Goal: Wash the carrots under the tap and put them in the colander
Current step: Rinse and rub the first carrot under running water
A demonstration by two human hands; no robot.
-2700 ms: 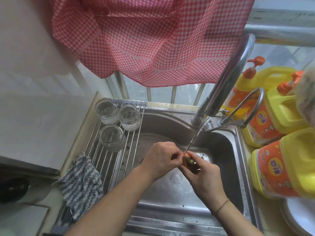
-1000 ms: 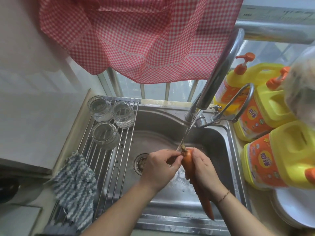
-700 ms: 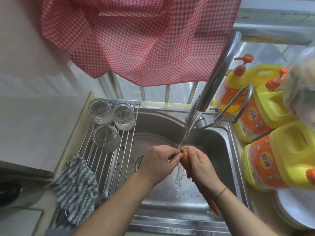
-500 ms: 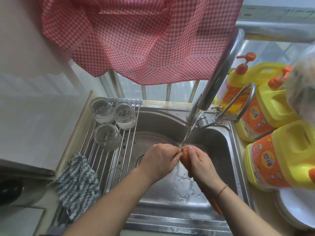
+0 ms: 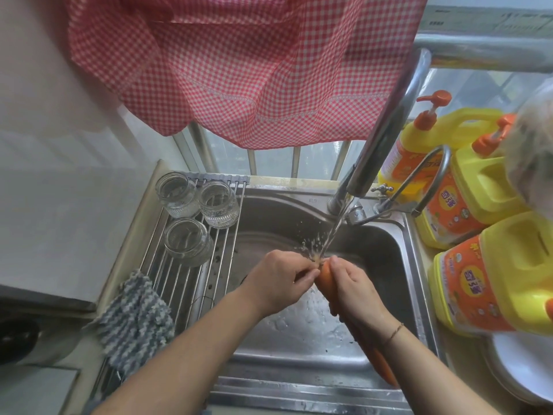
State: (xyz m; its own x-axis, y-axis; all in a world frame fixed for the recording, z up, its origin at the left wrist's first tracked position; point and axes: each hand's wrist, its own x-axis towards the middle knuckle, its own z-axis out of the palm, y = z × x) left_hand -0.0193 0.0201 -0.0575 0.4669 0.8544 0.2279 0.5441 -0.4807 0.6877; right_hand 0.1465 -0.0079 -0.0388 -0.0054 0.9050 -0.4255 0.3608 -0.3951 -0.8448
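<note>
Over the steel sink (image 5: 401,265), both hands meet beneath the running tap (image 5: 386,127). Right hand (image 5: 356,292): fingers curled round the upper part of the carrot (image 5: 324,278), which it grips from the right side; the carrot's blunt top sits just above and left of the fingertips, directly under the water stream (image 5: 332,235), while its tapered length passes beneath the palm and wrist and reappears below the forearm, its tip lying over the near edge of the sink. Left hand (image 5: 278,283): fingers bent, their tips pinching the carrot's top from the left, touching the right hand's fingertips. Water splashes off at the point of contact. Left of the left hand, three glass jars (image 5: 191,211) stand on a drying rack (image 5: 185,283); right of the right hand stand yellow detergent bottles (image 5: 490,280).
</note>
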